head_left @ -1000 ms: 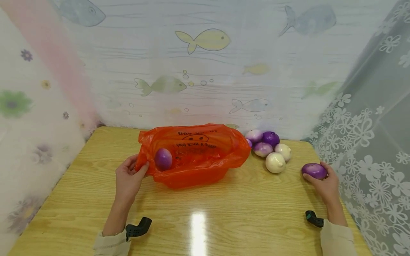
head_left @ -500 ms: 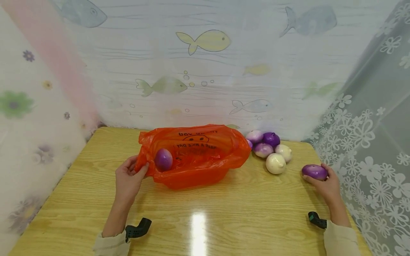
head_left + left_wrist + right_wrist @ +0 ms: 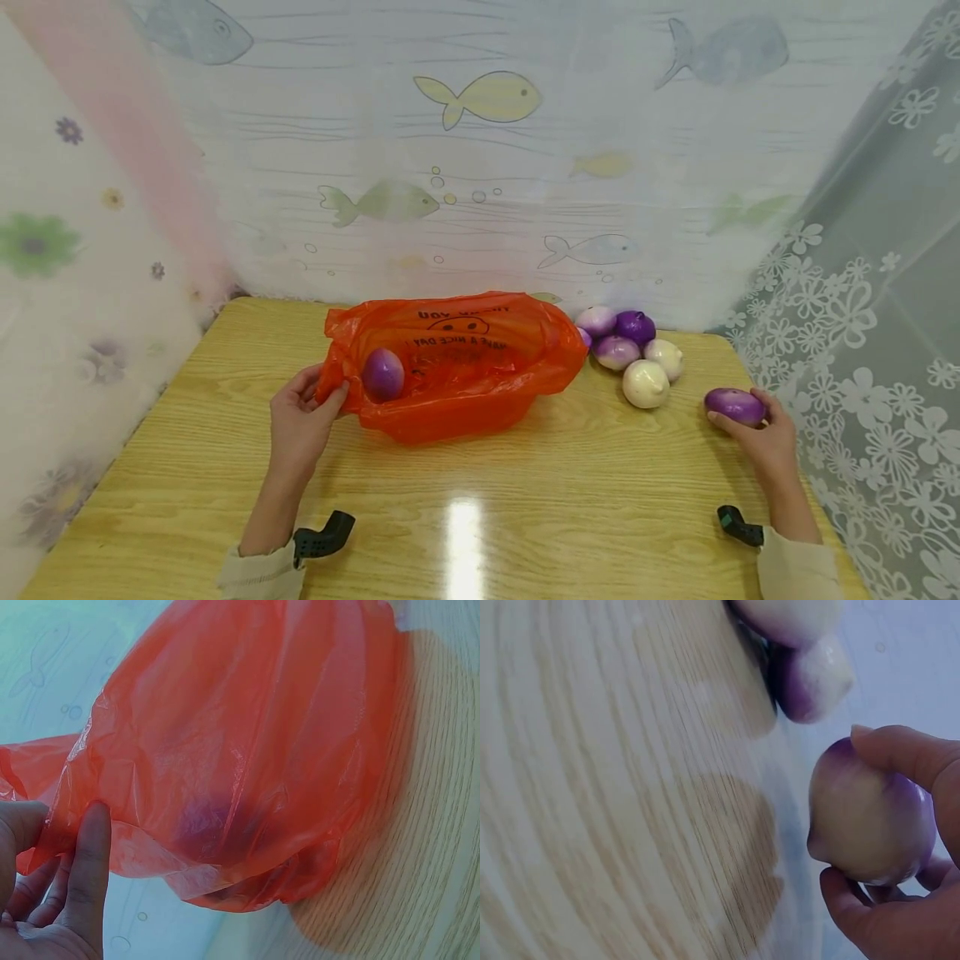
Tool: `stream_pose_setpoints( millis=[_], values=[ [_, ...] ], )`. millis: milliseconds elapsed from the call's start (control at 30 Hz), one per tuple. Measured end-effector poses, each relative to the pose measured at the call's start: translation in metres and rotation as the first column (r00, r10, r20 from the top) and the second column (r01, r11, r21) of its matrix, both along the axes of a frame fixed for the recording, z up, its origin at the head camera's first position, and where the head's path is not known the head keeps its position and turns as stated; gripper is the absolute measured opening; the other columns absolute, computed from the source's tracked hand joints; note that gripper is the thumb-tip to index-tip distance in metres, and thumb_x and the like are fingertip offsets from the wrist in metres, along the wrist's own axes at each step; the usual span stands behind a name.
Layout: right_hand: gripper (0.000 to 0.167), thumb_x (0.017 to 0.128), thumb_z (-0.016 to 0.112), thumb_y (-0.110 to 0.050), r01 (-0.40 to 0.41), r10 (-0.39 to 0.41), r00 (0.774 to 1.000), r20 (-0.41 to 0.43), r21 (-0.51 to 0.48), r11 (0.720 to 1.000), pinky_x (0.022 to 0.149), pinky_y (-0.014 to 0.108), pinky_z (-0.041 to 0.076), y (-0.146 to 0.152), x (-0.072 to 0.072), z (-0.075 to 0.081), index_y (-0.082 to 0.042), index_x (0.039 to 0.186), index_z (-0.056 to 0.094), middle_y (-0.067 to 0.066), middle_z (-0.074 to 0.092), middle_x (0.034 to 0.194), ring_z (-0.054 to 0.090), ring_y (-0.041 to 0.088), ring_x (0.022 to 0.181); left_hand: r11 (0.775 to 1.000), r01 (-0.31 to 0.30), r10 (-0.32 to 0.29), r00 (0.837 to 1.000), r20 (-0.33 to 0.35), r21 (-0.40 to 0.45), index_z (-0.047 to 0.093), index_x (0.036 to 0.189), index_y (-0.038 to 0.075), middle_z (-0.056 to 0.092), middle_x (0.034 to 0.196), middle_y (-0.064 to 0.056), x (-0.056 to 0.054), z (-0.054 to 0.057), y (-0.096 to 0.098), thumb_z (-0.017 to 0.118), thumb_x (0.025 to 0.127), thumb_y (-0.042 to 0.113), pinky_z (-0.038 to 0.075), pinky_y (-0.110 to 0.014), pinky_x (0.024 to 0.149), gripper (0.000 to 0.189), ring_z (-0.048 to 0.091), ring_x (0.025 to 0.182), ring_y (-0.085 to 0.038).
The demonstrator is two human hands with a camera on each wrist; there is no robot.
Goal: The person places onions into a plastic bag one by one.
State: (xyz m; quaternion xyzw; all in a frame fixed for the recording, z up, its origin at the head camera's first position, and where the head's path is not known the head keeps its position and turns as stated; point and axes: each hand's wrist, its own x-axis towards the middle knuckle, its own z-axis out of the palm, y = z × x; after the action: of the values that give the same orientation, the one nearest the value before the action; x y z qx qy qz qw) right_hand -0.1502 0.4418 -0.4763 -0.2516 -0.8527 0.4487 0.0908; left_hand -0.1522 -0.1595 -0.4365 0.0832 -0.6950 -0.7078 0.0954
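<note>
A red plastic bag (image 3: 457,412) with dark printing lies on its side, its mouth spread wide toward me. My left hand (image 3: 303,421) pinches the left end of its rim between thumb and fingers, also seen at the bag's edge in the left wrist view. Inside the bag near that hand sits a purple onion (image 3: 383,374). On the far right, my right hand (image 3: 765,433) grips another purple onion (image 3: 735,406), thumb on one side and fingers on the other. The right wrist view shows this onion (image 3: 870,814) with a paler face and small tip, apart from its shadow on the table.
Several purple and white onions, among them a white onion (image 3: 646,383), cluster on the wooden table (image 3: 570,500) right of the bag. A fish-print curtain (image 3: 480,167) hangs behind the table. Lace curtain (image 3: 885,417) borders the right edge.
My right hand and its onion have shifted very slightly toward me. The left hand keeps its pinch on the bag, which looks unchanged.
</note>
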Motion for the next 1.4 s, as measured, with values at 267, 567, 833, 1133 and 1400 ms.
stream_pose_setpoints(
  millis=[267, 567, 833, 1133, 1400],
  values=[
    [0.080, 0.086, 0.082, -0.013, 0.106, -0.130, 0.977, -0.167, -0.145, 0.984, 0.077, 0.000, 0.042, -0.021, 0.005, -0.002, -0.009, 0.154, 0.040, -0.002, 0.048, 0.135, 0.048, 0.001, 0.103, 1.000, -0.008, 0.008, 1.000, 0.010, -0.006, 0.058, 0.132, -0.002, 0.069, 0.102, 0.014, 0.000, -0.002, 0.001, 0.067, 0.097, 0.002, 0.061, -0.020, 0.076, 0.036, 0.071, 0.090, -0.004],
    [0.068, 0.082, 0.079, 0.009, 0.038, -0.187, 0.917, -0.352, -0.390, 0.920, 0.080, 0.002, 0.047, -0.066, 0.009, 0.003, -0.017, 0.138, 0.051, -0.011, 0.049, 0.123, 0.053, 0.003, 0.107, 1.000, -0.008, 0.008, 1.000, -0.003, 0.016, 0.058, 0.131, -0.003, 0.070, 0.101, 0.012, 0.001, -0.002, -0.001, 0.067, 0.096, 0.001, 0.061, -0.020, 0.075, 0.036, 0.071, 0.088, -0.004],
    [0.071, 0.082, 0.076, 0.013, -0.099, -0.083, 0.915, -0.395, -0.419, 0.903, 0.086, 0.005, 0.049, -0.113, 0.015, 0.020, -0.014, 0.142, 0.049, -0.007, 0.050, 0.130, 0.053, 0.007, 0.116, 1.000, -0.011, 0.012, 1.000, -0.023, 0.023, 0.058, 0.132, -0.004, 0.069, 0.102, 0.011, 0.000, -0.001, -0.001, 0.067, 0.096, 0.001, 0.061, -0.020, 0.075, 0.037, 0.072, 0.088, -0.004],
    [0.079, 0.077, 0.072, 0.024, -0.283, 0.064, 0.885, -0.460, -0.423, 0.861, 0.095, 0.012, 0.052, -0.159, 0.025, 0.028, -0.002, 0.146, 0.044, 0.000, 0.048, 0.137, 0.053, 0.013, 0.123, 1.000, -0.004, 0.004, 1.000, -0.019, 0.029, 0.058, 0.131, -0.003, 0.070, 0.101, 0.010, -0.001, 0.000, 0.000, 0.067, 0.096, 0.000, 0.061, -0.021, 0.075, 0.036, 0.072, 0.088, -0.005],
    [0.084, 0.069, 0.073, 0.030, -0.389, 0.127, 0.817, -0.563, -0.373, 0.842, 0.100, 0.015, 0.051, -0.192, 0.030, 0.026, -0.002, 0.143, 0.047, 0.006, 0.049, 0.140, 0.053, 0.018, 0.124, 1.000, 0.001, -0.001, 1.000, -0.029, 0.018, 0.058, 0.131, -0.003, 0.070, 0.102, 0.011, -0.001, 0.000, 0.001, 0.067, 0.096, 0.000, 0.061, -0.021, 0.075, 0.036, 0.072, 0.089, -0.004]
  ],
)
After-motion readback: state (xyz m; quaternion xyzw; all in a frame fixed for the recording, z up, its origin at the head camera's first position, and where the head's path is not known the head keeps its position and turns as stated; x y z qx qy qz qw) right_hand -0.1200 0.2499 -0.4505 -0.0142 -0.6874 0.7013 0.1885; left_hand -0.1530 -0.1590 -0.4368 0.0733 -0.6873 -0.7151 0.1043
